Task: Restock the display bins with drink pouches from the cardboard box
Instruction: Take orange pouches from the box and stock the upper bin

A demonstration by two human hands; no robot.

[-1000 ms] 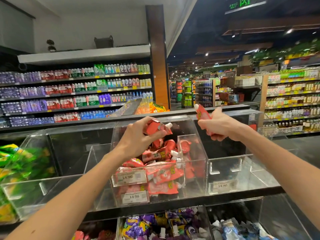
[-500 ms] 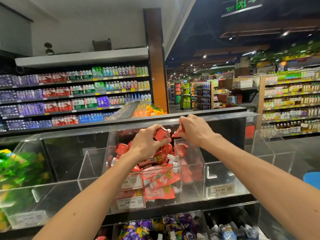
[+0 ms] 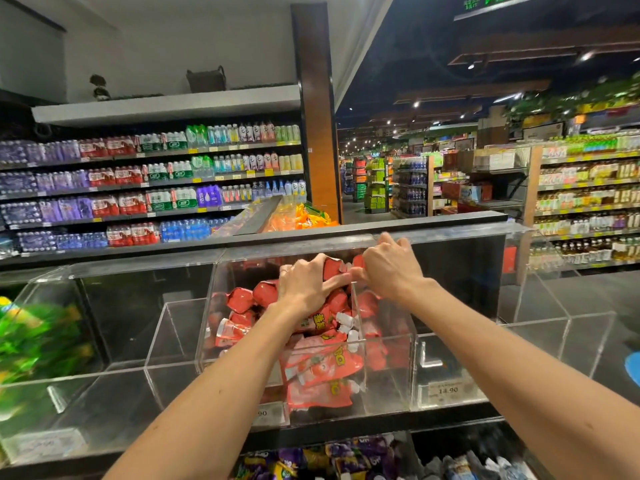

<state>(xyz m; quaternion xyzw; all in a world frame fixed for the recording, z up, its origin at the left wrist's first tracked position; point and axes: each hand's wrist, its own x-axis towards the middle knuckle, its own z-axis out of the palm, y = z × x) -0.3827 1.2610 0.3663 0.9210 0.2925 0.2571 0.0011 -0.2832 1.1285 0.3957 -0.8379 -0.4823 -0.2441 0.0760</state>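
Fingers (image 3: 308, 266) on the left hand (image 3: 306, 289) are curled over a red drink pouch (image 3: 330, 268), thumb stretched out along its side, so that one's properly gripped. The right hand (image 3: 391, 271) sits just beside it, its own fingers (image 3: 394, 242) bunched tight round a second red pouch (image 3: 359, 260). Only a sliver of red shows there, the rest is tucked under the hand.

Both hands are at the top of the middle clear bin (image 3: 381, 375), dead centre of the frame, right over the pile of red pouches (image 3: 322, 372) heaped inside it. White spout caps poke out here and there. The left hand looks like it's resting against the top of the pile, can't say for sure.

Rest of the view: the next bin (image 3: 561, 327) to the right carries a price tag (image 3: 447, 389) reading 14.90. Far left there are blurry green packs (image 3: 34, 341) in another bin. Along the bottom edge, purple pouches (image 3: 346, 459) sit in a lower row. Behind the bins, orange packs (image 3: 298, 218) peek over the ledge. Upper left has shelves of bottled water (image 3: 138, 188), and the right edge has more bottle shelves (image 3: 588, 202).
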